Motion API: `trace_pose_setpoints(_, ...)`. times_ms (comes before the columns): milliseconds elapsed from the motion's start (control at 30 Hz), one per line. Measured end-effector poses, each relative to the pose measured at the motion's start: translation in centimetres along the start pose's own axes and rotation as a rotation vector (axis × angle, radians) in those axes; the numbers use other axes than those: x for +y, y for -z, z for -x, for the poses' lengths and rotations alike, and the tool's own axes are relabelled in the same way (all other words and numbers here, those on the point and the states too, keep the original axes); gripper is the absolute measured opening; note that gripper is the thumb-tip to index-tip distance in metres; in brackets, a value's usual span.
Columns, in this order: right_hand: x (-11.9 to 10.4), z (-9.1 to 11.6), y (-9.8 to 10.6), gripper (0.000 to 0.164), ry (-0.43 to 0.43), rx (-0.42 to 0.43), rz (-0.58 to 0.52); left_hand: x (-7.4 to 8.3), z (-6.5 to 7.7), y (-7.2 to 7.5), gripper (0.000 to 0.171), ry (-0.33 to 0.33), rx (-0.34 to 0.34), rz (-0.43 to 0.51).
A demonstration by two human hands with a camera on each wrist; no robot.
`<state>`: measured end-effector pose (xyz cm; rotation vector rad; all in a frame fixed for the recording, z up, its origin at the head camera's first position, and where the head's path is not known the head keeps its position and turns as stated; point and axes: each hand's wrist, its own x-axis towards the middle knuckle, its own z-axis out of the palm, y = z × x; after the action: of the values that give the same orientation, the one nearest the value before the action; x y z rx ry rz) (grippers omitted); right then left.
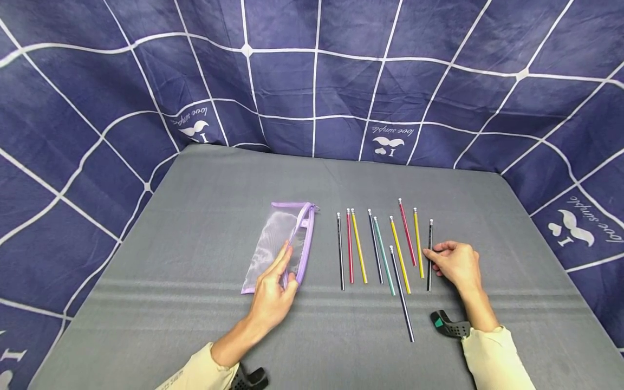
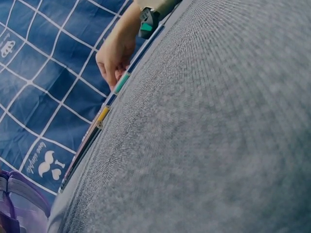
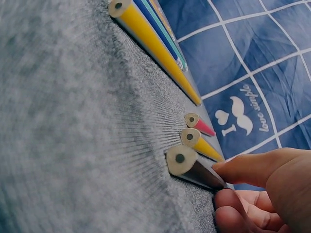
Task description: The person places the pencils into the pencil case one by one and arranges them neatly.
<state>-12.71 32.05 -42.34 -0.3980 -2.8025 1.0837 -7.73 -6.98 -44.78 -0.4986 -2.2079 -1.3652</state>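
Note:
At the right end of a spread of pencils, my right hand (image 1: 455, 264) pinches a black pencil (image 3: 199, 174) between thumb and fingers. That pencil lies along the grey cloth, its flat unsharpened end facing the right wrist camera. My left hand (image 1: 273, 298) rests on a purple-edged mesh pencil case (image 1: 273, 244), fingers stretched along its zipper edge and thumb apart at the right side. The case lies flat, its zipped side gaping. Beside the black pencil are a yellow pencil (image 1: 418, 244) and a red pencil (image 1: 407, 233).
Several more pencils lie between the hands, among them a green pencil (image 1: 384, 254), a black pencil (image 1: 340, 252) and a dark blue pencil (image 1: 402, 295) set nearer the front. Grey cloth covers the table (image 1: 195, 216). A blue checked curtain (image 1: 341, 81) stands behind and at both sides.

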Motion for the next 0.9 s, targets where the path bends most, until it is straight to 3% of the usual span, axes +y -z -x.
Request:
trace_pose_setpoints(333, -0.02, 0.01, -0.06, 0.024, 0.022, 0.019, 0.036, -0.12, 0.05, -0.05, 0.059, -0.008, 0.002, 0.018)
trace_pose_setpoints(900, -0.09, 0.09, -0.13, 0.022, 0.036, 0.033, 0.000, 0.06, 0.11, -0.03, 0.058, 0.008, 0.013, 0.017)
